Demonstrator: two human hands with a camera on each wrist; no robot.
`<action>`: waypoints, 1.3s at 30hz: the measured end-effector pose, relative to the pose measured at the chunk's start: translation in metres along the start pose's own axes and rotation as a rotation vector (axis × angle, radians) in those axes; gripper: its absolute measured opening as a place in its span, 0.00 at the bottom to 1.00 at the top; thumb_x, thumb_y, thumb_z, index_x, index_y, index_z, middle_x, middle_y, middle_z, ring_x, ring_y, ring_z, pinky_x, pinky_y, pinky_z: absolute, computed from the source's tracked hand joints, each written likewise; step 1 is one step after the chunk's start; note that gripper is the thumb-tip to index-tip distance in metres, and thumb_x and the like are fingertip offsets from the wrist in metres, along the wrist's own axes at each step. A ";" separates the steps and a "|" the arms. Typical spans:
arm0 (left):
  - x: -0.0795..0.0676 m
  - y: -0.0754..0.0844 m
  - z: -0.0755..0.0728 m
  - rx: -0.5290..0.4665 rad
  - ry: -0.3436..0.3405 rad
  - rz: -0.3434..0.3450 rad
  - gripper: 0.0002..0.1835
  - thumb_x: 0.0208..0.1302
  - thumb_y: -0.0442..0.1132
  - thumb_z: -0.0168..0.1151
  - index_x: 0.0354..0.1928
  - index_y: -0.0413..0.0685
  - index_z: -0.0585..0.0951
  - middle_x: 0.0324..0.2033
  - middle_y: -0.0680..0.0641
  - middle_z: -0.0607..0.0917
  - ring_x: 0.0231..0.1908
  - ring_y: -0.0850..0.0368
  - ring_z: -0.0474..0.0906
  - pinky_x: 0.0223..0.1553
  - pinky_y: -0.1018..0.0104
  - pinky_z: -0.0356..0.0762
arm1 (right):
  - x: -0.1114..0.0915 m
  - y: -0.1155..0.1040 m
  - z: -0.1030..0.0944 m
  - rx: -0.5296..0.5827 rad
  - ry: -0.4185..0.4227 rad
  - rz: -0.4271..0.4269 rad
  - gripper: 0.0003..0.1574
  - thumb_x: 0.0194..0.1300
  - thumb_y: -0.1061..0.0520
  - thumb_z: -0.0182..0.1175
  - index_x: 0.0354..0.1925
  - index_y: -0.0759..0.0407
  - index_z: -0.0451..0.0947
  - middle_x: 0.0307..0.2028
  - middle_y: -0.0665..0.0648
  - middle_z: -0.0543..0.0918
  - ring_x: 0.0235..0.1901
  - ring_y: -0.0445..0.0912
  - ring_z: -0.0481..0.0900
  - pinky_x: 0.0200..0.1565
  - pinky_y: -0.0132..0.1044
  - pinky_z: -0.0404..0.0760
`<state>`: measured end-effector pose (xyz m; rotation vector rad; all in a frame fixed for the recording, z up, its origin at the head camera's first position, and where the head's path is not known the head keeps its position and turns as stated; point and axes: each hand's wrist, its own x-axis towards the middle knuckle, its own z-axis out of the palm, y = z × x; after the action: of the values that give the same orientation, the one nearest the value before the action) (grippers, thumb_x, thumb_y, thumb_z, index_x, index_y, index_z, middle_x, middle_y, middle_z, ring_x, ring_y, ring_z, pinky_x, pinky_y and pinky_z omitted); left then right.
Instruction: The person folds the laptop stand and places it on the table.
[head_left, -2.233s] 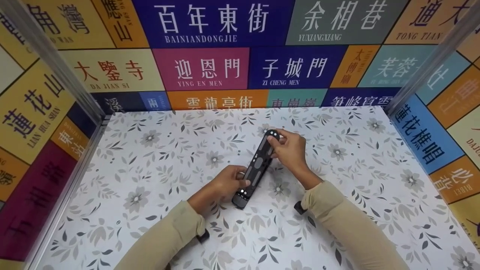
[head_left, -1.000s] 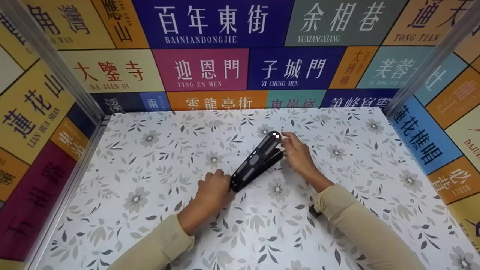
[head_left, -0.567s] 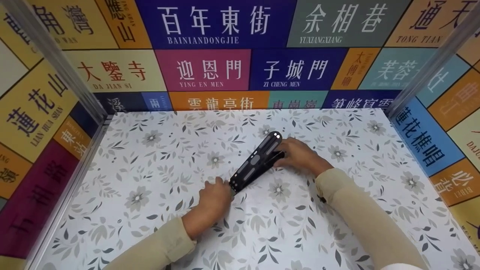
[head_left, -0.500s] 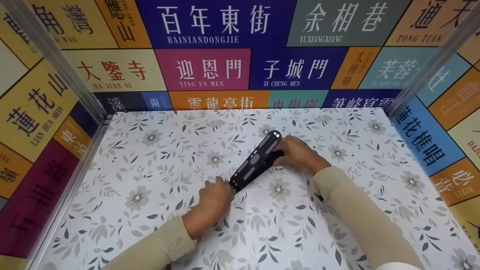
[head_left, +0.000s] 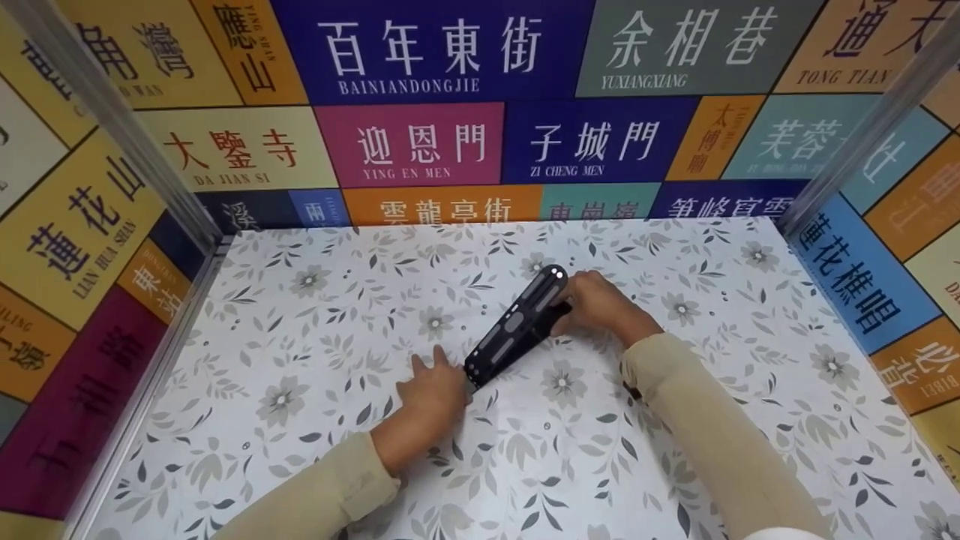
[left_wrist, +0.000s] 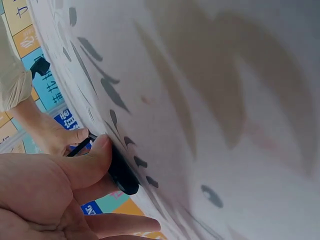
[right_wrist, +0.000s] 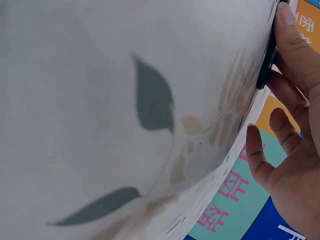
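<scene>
Sign-patterned walls (head_left: 416,142) around floral-covered bench (head_left: 322,420), black hinged bar (head_left: 514,322) spread partly apart, left hand (head_left: 433,396) pinching near end, right hand (head_left: 598,306) gripping far end

Below you is a white counter (head_left: 585,450), printed with grey flowers, beige and dark-grey leaves and small dots. At its far edge you face a back wall (head_left: 420,105) of coloured rectangles bearing Chinese characters and Latin lettering: a wide dark-blue panel (head_left: 435,49) reads BAINIANDONGJIE, above a pink panel (head_left: 411,146) marked YING EN MEN. To your left and right, similarly patterned side walls (head_left: 82,262) flank the counter. A silvery, slanting left post (head_left: 131,124) and right post (head_left: 870,120) mark the far corners.
</scene>
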<state>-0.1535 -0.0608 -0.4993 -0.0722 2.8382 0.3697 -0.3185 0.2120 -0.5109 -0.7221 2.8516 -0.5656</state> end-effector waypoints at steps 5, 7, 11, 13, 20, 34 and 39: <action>0.007 0.003 -0.004 0.012 -0.047 -0.025 0.24 0.65 0.42 0.68 0.63 0.46 0.82 0.77 0.38 0.61 0.75 0.27 0.56 0.61 0.22 0.67 | -0.008 0.004 0.001 0.064 0.005 0.071 0.31 0.39 0.49 0.86 0.45 0.53 0.91 0.44 0.52 0.90 0.52 0.53 0.78 0.61 0.50 0.75; 0.011 0.001 -0.007 0.013 -0.062 -0.018 0.24 0.65 0.43 0.68 0.63 0.51 0.82 0.77 0.38 0.61 0.75 0.26 0.56 0.61 0.22 0.67 | -0.012 0.006 0.001 0.089 0.007 0.101 0.31 0.40 0.49 0.86 0.46 0.52 0.90 0.45 0.51 0.89 0.53 0.54 0.76 0.62 0.51 0.73; 0.022 -0.008 -0.012 -0.017 -0.060 0.000 0.23 0.68 0.46 0.65 0.65 0.60 0.81 0.76 0.38 0.64 0.73 0.25 0.58 0.60 0.20 0.66 | -0.023 0.007 0.002 0.097 -0.002 0.129 0.32 0.41 0.45 0.85 0.47 0.51 0.90 0.45 0.53 0.89 0.53 0.55 0.73 0.59 0.51 0.73; 0.030 -0.015 -0.012 -0.040 -0.034 0.003 0.22 0.73 0.51 0.60 0.66 0.64 0.79 0.73 0.38 0.68 0.70 0.25 0.62 0.58 0.20 0.67 | -0.028 0.006 0.001 0.076 -0.015 0.112 0.32 0.43 0.44 0.84 0.47 0.53 0.90 0.44 0.54 0.89 0.52 0.55 0.76 0.56 0.51 0.76; 0.058 -0.036 -0.018 -0.181 0.026 0.012 0.23 0.75 0.58 0.54 0.69 0.70 0.76 0.76 0.36 0.64 0.73 0.21 0.55 0.63 0.18 0.58 | -0.045 -0.004 -0.006 -0.035 -0.052 0.004 0.26 0.49 0.47 0.81 0.46 0.55 0.90 0.43 0.56 0.90 0.44 0.53 0.86 0.45 0.49 0.86; 0.093 -0.047 -0.044 -0.207 -0.159 0.077 0.25 0.75 0.47 0.58 0.70 0.77 0.71 0.82 0.46 0.46 0.78 0.26 0.33 0.66 0.16 0.36 | -0.067 -0.025 0.006 -0.119 0.034 -0.092 0.18 0.49 0.50 0.81 0.36 0.58 0.92 0.34 0.56 0.92 0.39 0.53 0.88 0.43 0.48 0.85; 0.100 -0.051 -0.044 -0.205 -0.140 0.106 0.26 0.74 0.44 0.59 0.68 0.80 0.72 0.82 0.48 0.46 0.78 0.27 0.33 0.64 0.15 0.33 | -0.069 -0.031 0.010 -0.088 0.042 -0.053 0.16 0.47 0.49 0.82 0.33 0.56 0.92 0.32 0.54 0.91 0.33 0.48 0.85 0.37 0.45 0.84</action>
<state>-0.2568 -0.1225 -0.4991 0.0611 2.6643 0.6617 -0.2426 0.2172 -0.5045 -0.8119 2.9193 -0.4705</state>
